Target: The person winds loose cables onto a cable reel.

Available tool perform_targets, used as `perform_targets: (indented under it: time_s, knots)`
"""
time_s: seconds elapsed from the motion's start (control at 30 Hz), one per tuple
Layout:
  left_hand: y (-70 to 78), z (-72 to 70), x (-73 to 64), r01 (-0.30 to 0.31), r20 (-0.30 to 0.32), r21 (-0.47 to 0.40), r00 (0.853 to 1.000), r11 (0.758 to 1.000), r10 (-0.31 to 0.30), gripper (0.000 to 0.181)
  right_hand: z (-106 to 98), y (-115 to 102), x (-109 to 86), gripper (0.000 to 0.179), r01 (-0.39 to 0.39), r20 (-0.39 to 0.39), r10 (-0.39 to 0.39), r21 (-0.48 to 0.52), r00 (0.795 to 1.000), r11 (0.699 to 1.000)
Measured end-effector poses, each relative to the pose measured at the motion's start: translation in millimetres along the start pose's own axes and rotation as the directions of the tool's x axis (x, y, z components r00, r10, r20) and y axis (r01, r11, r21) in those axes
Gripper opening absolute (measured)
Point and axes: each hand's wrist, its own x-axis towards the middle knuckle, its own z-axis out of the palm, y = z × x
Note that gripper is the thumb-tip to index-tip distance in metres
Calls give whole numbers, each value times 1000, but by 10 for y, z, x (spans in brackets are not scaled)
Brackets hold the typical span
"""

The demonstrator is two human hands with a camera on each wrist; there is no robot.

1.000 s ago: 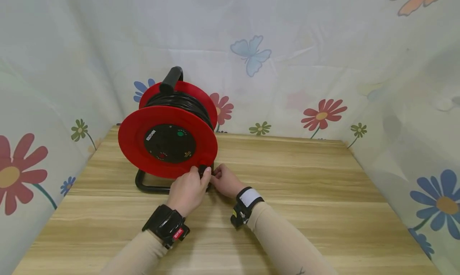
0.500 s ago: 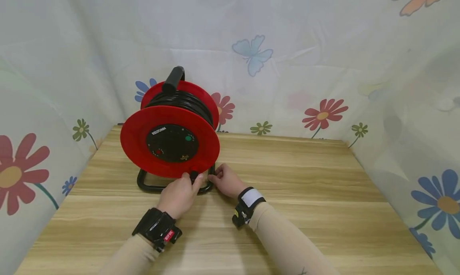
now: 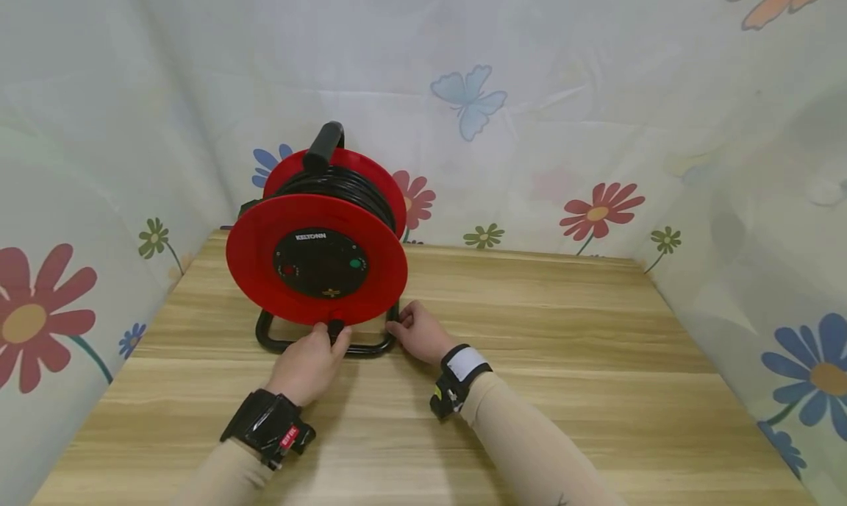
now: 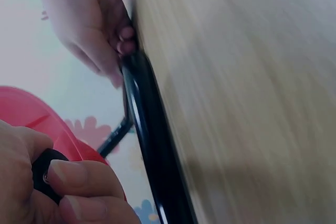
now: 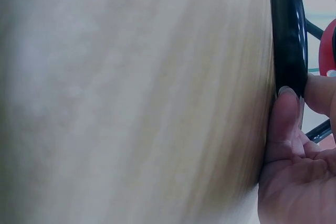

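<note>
A red cable reel point(image 3: 245, 271), wound with black cable point(image 3: 344, 190), stands on a black tubular frame point(image 3: 370, 350). At the lowest part of its front disc, my left hand point(image 3: 306, 366) grips a small black knob point(image 4: 44, 174) between thumb and curled fingers; the palm hides part of the knob. My right hand point(image 3: 420, 335) pinches the frame's lower right corner, thumb and fingers on either side of the tube point(image 5: 290, 30) in the right wrist view. The disc's black centre panel point(image 3: 320, 263) carries the word KELTONN, upright, with a red and a green button.
A black carrying handle point(image 3: 324, 145) tops the reel. Some black part point(image 3: 248, 207) sticks out behind the disc's left edge. The wooden tabletop point(image 3: 562, 359) runs up to a flower-printed cloth point(image 3: 595, 109) at the back and sides.
The reel's disc has turned clockwise, bringing its lettering level. My left hand has moved left along the bottom with the knob. My right hand stays at the frame's corner.
</note>
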Motion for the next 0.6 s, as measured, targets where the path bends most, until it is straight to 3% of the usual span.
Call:
perform_targets:
  time_s: [0.23, 0.6]
  knots:
    - [-159, -97, -27, 39, 2, -6, 999, 999, -39, 51, -20, -6, -18, 28, 4, -10, -4, -11, 1000, 1000]
    - [-356, -224, -37, 34, -7, -24, 999, 999, -34, 48, -12, -14, -10, 28, 2, 4, -2, -10, 1000, 1000]
